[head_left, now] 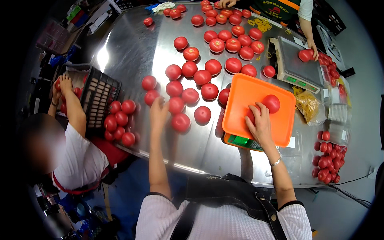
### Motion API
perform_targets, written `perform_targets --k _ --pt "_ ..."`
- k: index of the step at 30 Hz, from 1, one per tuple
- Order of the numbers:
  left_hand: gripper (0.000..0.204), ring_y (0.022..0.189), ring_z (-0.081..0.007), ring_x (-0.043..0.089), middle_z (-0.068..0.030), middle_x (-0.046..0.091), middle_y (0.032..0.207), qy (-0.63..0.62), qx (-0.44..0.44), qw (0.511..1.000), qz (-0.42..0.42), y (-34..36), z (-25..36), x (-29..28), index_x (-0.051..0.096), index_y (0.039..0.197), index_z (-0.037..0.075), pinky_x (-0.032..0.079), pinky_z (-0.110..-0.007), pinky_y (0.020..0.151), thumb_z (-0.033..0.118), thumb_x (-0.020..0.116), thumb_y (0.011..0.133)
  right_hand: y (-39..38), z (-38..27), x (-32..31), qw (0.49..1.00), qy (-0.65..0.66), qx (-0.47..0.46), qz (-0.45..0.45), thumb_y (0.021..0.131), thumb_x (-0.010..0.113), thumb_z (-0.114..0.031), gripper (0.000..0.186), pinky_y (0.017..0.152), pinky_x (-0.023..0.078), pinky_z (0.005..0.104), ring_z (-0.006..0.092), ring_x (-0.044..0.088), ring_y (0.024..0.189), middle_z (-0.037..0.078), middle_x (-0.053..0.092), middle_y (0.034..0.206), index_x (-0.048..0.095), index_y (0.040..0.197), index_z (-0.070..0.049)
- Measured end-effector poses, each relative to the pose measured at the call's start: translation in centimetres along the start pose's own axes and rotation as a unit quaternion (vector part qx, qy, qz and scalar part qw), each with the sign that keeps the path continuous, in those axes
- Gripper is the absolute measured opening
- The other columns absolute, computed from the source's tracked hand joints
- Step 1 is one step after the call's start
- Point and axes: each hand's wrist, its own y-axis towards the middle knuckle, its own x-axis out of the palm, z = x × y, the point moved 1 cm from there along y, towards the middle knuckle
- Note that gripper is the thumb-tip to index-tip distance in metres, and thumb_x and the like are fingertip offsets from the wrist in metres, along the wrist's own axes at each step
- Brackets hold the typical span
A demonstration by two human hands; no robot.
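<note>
An orange tray (236, 92) sits on a scale with a lit green display (242, 141). My right hand (261, 127) is over this tray, its fingers curled round a tomato (251, 116) that they partly hide. Just beyond those fingertips, a second red tomato (271, 103) rests on the tray. My left hand (159, 114) is blurred by motion beside a tomato (151, 97) at the near left of the loose ones; whether it touches that tomato is unclear. Many more red tomatoes (203, 77) are spread over the steel table (136, 44).
At left, another person (78, 156) reaches into a black crate (102, 96) beside a tomato cluster (120, 120). Across the table, a co-worker's hand (312, 50) holds tomatoes at a second scale (296, 66). A bag of yellow bands (308, 106) and packed tomatoes (330, 160) lie at right.
</note>
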Motion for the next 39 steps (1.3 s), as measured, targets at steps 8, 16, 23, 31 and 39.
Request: perform_targets --k 8,16,23,31,39 --pt "0.073 0.112 -0.0420 0.044 -0.0208 0.041 0.128 0.195 0.049 0.978 -0.063 -8.7 0.2 4.9 0.040 0.133 0.011 0.041 -0.047 0.095 0.024 0.076 0.071 -1.2 0.1 0.0 0.999 -0.033 0.005 0.035 0.081 0.067 -0.021 0.046 0.090 0.043 0.0445 0.0371 0.048 0.108 0.020 0.045 0.124 0.052 0.122 -0.006" --pt "0.077 0.113 -0.0395 0.045 -0.0184 0.040 0.128 0.265 0.100 0.959 -0.004 -9.0 3.7 5.7 0.041 0.134 0.014 0.040 -0.047 0.094 0.031 0.078 0.068 -1.8 0.6 0.3 0.999 -0.029 -0.002 0.030 0.075 0.072 -0.020 0.056 0.092 0.043 0.0439 0.0372 0.046 0.108 0.020 0.045 0.124 0.051 0.125 -0.007" --pt "0.069 0.102 -0.0400 0.052 -0.0209 0.045 0.119 0.199 0.097 0.968 -0.119 -7.9 4.5 12.2 0.040 0.129 0.010 0.044 -0.048 0.089 0.020 0.074 0.070 -2.8 1.2 -0.4 0.999 0.026 -0.013 0.012 0.074 0.071 -0.016 0.068 0.096 0.041 0.0468 0.0431 0.043 0.115 0.026 0.038 0.132 0.040 0.134 -0.007" --pt "0.062 0.109 -0.0368 0.050 -0.0174 0.046 0.119 -0.033 0.243 0.969 -0.039 -10.9 17.2 9.8 0.045 0.126 0.009 0.044 -0.043 0.094 0.015 0.071 0.071 -14.5 5.0 -7.9 0.989 0.085 0.077 0.090 0.081 0.066 -0.011 0.054 0.096 0.042 0.0433 0.0399 0.048 0.116 0.023 0.046 0.128 0.045 0.129 -0.001" --pt "0.085 0.124 -0.0384 0.039 -0.0212 0.035 0.134 0.026 0.295 0.945 -0.136 -10.3 18.0 14.4 0.029 0.140 0.010 0.035 -0.044 0.104 0.014 0.076 0.069 -26.4 10.1 -9.3 0.982 0.030 0.173 0.067 0.083 0.064 -0.013 0.053 0.100 0.038 0.0432 0.0397 0.046 0.118 0.025 0.047 0.126 0.043 0.127 0.007"
